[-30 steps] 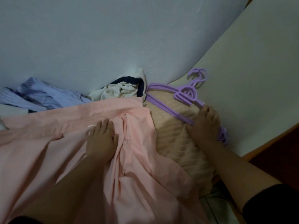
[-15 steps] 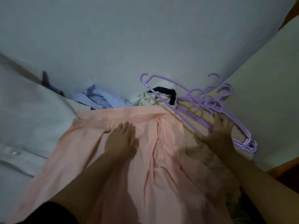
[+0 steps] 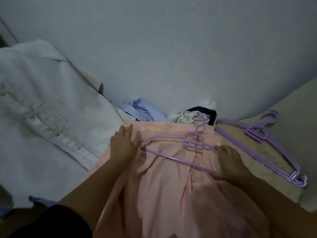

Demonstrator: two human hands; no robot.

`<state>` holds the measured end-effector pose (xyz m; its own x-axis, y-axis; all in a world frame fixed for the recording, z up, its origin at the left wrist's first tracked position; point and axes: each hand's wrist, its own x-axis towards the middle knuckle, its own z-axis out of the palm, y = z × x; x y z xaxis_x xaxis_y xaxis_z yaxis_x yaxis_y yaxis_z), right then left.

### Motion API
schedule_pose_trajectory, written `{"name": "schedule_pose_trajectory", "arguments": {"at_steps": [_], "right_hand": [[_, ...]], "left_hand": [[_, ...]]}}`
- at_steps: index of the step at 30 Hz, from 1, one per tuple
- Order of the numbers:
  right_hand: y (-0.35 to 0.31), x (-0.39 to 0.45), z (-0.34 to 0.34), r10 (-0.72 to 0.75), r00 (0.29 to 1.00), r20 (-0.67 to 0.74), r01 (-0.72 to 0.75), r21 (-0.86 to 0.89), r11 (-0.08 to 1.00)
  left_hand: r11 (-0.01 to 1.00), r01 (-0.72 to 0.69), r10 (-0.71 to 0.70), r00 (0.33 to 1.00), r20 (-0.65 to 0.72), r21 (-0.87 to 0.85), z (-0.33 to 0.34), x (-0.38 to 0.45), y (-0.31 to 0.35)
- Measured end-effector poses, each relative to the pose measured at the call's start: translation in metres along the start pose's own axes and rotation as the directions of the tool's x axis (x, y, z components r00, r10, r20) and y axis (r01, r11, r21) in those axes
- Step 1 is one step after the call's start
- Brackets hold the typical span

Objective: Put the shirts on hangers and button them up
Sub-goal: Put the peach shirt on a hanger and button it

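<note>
A pink shirt lies spread out in front of me. One purple hanger lies across its upper part, hook pointing away. My right hand grips the hanger's right end, thumb under the lower bar. My left hand rests flat on the shirt's left shoulder, fingers straight, beside the hanger's left tip. More purple hangers lie stacked to the right on a beige cloth.
A white buttoned shirt lies spread at the left. A blue striped shirt and a cream garment with dark trim are bunched against the pale wall. A cream panel stands at the right.
My right hand has pulled one hanger off the stack and laid it on the pink shirt. My left hand has slid left to the shoulder. The view has turned left.
</note>
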<state>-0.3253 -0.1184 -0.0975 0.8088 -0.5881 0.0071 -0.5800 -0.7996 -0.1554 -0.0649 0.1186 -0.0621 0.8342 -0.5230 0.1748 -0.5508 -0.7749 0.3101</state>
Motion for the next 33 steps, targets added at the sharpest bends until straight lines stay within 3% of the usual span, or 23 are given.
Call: {"name": "schedule_pose_trajectory", "arguments": {"at_steps": [8, 13, 15, 19, 23, 24, 27, 29, 31, 33], "right_hand": [[-0.013, -0.005, -0.011, -0.004, 1.0, 0.001, 0.004, -0.021, 1.0], [-0.018, -0.014, -0.022, 0.023, 0.999, -0.033, -0.024, -0.017, 1.0], [-0.016, -0.021, -0.027, 0.04, 0.999, -0.032, -0.041, -0.049, 0.998], [-0.017, -0.032, -0.034, 0.046, 0.999, -0.028, -0.048, -0.055, 0.997], [-0.041, -0.027, -0.036, 0.002, 1.0, -0.013, -0.002, -0.044, 0.999], [-0.049, -0.024, -0.035, -0.009, 1.0, -0.015, 0.009, -0.024, 1.0], [-0.07, -0.014, -0.035, -0.022, 0.999, -0.049, 0.027, 0.116, 0.993], [-0.079, -0.008, -0.034, -0.003, 0.997, -0.075, 0.021, 0.237, 0.971], [-0.083, -0.003, -0.03, -0.019, 0.998, -0.062, 0.035, 0.265, 0.964], [-0.082, 0.003, -0.025, -0.054, 0.998, -0.016, 0.056, 0.216, 0.975]], "left_hand": [[0.886, 0.107, -0.031, 0.984, 0.174, -0.451, -0.008, 0.0, 0.005], [0.71, 0.263, -0.075, 0.951, 0.301, -0.654, -0.013, -0.006, 0.01], [0.64, 0.299, -0.097, 0.945, 0.311, -0.708, -0.021, -0.011, 0.016], [0.659, 0.249, -0.095, 0.964, 0.25, -0.71, -0.032, -0.01, 0.017], [0.608, 0.195, -0.043, 0.976, 0.214, -0.77, -0.039, -0.008, 0.024], [0.563, 0.199, -0.028, 0.975, 0.222, -0.802, -0.04, -0.007, 0.029], [0.296, 0.286, 0.016, 0.953, 0.304, -0.911, -0.047, -0.003, 0.046], [0.19, 0.31, 0.063, 0.943, 0.327, -0.932, -0.046, -0.001, 0.05], [0.236, 0.302, 0.068, 0.943, 0.326, -0.924, -0.04, 0.0, 0.044], [0.379, 0.316, -0.001, 0.94, 0.342, -0.87, -0.032, -0.001, 0.033]]}}
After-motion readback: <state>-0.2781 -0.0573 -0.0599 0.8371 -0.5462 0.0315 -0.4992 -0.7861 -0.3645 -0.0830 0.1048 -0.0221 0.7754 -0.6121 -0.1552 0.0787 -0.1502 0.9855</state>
